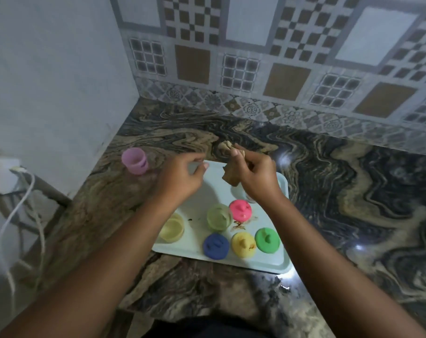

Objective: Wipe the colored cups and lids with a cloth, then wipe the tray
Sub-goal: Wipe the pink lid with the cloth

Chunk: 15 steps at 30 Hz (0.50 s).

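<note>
Both forearms enter from the near edge and converge above the far end of the pale tray (pixel 275 263), which rests on the swirl-patterned stone counter (pixel 353 191). Right hand (pixel 257 175) is over the tray's far right corner; its fingers are curled closed around a crumpled brown cloth (pixel 231 176), with the thumb pressed on top and folds of cloth protruding beyond the tray's far edge and hanging below the palm. Left hand (pixel 182 176) is over the tray's far left corner, fingers bent loosely inward with the fingertips near the cloth; a small pale object may sit under those fingers, but blur prevents confirming any grip. On the tray's near half, a blue lid (pixel 216 245), a yellow lid (pixel 243 243) and a green lid (pixel 267 239) lie in a row along the near edge. Beyond that row stand a pale yellow cup (pixel 172 228) at the tray's left edge, a light green cup (pixel 218 217) near the middle, and a pink lid (pixel 240 210) just beside it. Brown smears mark the tray surface next to the pink lid. A pink cup (pixel 134 161) stands upright on the counter, off the tray, beyond its far left corner.
</note>
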Tool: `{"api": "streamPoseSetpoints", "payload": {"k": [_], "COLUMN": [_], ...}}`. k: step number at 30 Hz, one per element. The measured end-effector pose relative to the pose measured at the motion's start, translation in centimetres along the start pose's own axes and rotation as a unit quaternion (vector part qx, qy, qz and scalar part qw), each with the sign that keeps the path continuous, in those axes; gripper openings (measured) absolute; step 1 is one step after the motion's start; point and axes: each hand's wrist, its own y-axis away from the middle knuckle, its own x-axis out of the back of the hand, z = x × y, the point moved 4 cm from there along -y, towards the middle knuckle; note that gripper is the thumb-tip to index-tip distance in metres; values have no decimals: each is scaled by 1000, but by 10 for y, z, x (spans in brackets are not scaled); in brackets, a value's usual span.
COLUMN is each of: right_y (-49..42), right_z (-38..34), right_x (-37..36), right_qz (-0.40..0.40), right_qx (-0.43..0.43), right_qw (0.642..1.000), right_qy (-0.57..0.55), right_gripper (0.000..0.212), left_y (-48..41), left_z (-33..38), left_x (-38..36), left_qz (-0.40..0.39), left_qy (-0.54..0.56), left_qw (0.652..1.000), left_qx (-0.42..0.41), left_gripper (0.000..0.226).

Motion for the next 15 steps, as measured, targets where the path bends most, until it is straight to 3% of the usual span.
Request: {"api": "streamPoseSetpoints", "payload": {"k": [4,8,15], "right_y": [29,64,107], "right_z": [8,19,56], "right_x": [38,59,73], "right_qz": [4,-3,8], "right_qx": [-18,-20,-84], "right_qw": [1000,998,993], "right_qy": [25,67,79], "right_gripper": [42,33,22], "left_y": [22,41,47], "left_z": [29,50,50], "left_x": [-44,-78,-109], "left_qz": [-84,-158,-221], "left_qy": [-95,-228,-339], "left_qw": [991,960,913], "left_qx": [-34,-44,-44], "left_gripper": [32,29,23]}}
